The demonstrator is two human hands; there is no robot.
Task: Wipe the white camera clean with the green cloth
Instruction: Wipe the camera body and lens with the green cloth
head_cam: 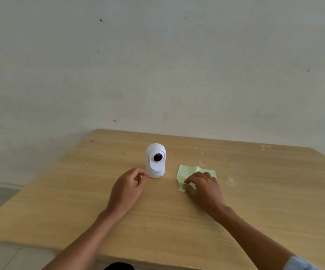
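1. I see the white camera (pixel 155 160) upright on the table (pixel 255 201).
2. My right hand (pixel 203 187) pinches the green cloth (pixel 189 173) lying beside it.
3. My left hand (pixel 128 187) is loosely curled, empty, touching the camera's base.
4. I think lifting the cloth comes next.

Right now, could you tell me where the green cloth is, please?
The cloth lies flat on the table, right of the camera, with the right hand resting on it.
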